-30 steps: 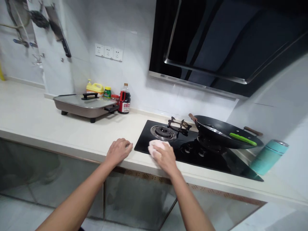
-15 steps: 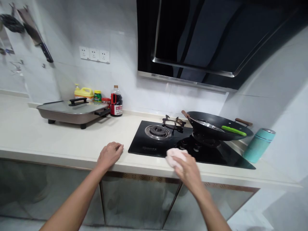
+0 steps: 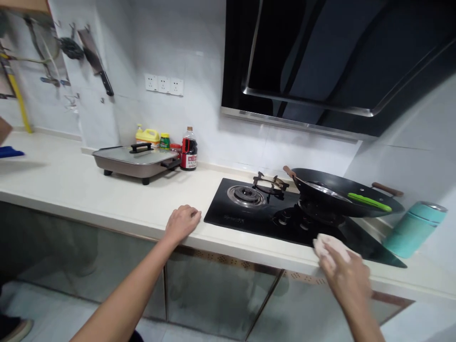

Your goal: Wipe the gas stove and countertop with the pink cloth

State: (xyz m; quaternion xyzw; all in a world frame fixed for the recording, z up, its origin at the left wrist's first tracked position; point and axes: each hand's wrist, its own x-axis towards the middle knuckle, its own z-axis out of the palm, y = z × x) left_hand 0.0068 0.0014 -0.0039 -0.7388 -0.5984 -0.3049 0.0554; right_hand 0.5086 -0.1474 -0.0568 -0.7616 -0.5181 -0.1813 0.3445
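Observation:
My right hand (image 3: 347, 273) is closed around a pale pink cloth (image 3: 337, 247), pressed to the front edge of the black gas stove (image 3: 256, 228) near its right part. My left hand (image 3: 182, 223) rests on the cream countertop (image 3: 142, 204), just left of the stove, its fingers curled in and nothing visible in them. Behind my right hand, a black wok (image 3: 317, 202) with wooden handles sits on the right burner. A bright green handle (image 3: 370, 202) lies across the wok's rim. The left burner (image 3: 246, 194) is uncovered, and its pan support (image 3: 270, 184) stands behind it.
A teal flask (image 3: 415, 228) leans at the right. To the left stand a lidded electric pan (image 3: 135, 166), a dark sauce bottle (image 3: 189, 149) and a yellow jug (image 3: 147, 136). A range hood (image 3: 306, 57) overhangs the stove. Another person's hand (image 3: 4, 129) shows at far left, near a blue object (image 3: 10, 151).
My right hand has moved the cloth rightward along the stove's front edge. The view has turned left, bringing the other person's hand and the blue object in. My left hand stays on the counter.

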